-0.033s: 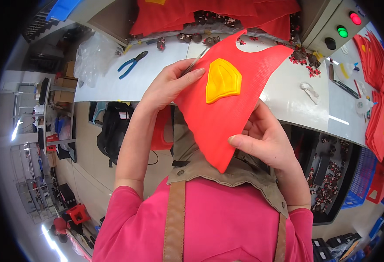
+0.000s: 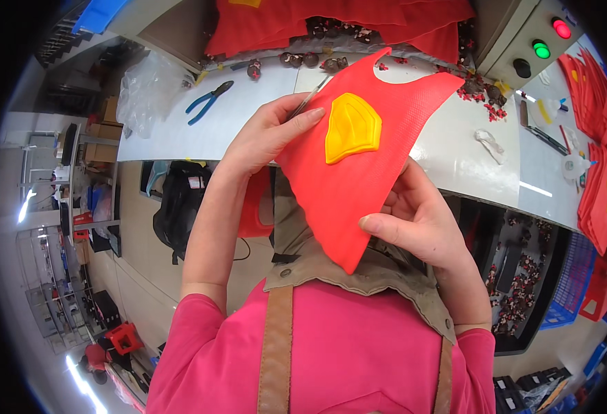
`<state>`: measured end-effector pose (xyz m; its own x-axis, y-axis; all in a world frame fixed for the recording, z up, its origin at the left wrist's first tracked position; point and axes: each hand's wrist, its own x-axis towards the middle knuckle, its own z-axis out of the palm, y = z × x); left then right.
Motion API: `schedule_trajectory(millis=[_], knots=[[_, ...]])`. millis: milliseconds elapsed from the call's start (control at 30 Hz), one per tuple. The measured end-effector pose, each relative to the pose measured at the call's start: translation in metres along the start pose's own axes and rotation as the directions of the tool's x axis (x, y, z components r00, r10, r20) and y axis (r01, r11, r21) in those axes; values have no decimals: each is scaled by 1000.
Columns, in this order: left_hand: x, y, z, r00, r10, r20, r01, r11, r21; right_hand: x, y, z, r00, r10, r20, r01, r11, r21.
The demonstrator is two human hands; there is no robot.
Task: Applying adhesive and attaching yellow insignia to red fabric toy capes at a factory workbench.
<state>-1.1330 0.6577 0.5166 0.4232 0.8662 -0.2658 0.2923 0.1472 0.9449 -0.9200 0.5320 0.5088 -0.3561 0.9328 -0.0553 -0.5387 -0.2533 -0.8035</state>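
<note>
A flexible red cape-shaped piece (image 2: 359, 186) with a curved neck notch at its top is held up in front of my chest. On its upper middle sits a raised yellow shield-shaped emblem (image 2: 352, 130). My left hand (image 2: 276, 127) pinches the cape's left edge, thumb on the front and fingers behind. A thin metal tool (image 2: 310, 96), perhaps tweezers, also sticks out from that hand. My right hand (image 2: 414, 217) grips the lower right edge, its thumb near the front face and its other fingers partly hidden behind. The cape's lower tip hangs over my apron.
On the white bench (image 2: 234, 127) lie blue-handled pliers (image 2: 209, 102) and a crumpled clear bag (image 2: 148, 93). More red capes (image 2: 269, 27) are heaped at the back and at the right (image 2: 602, 186). A control box (image 2: 531, 48) with lit buttons stands back right.
</note>
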Motion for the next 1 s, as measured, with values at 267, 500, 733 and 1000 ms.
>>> schedule_trajectory(millis=[267, 500, 733, 1000], knots=[[1, 0, 0, 1000, -21, 15, 20, 998, 55, 2, -1, 2, 1000, 22, 20, -22, 1000, -12], [1, -1, 0, 999, -7, 36, 7, 1000, 26, 1, 0, 3, 1000, 25, 10, -25, 1000, -3], [6, -8, -3, 999, 33, 12, -34, 993, 109, 2, -1, 3, 999, 34, 7, -34, 999, 1], [7, -3, -3, 998, 60, 20, -63, 990, 130, -1, -1, 1, 999, 29, -20, -30, 999, -13]])
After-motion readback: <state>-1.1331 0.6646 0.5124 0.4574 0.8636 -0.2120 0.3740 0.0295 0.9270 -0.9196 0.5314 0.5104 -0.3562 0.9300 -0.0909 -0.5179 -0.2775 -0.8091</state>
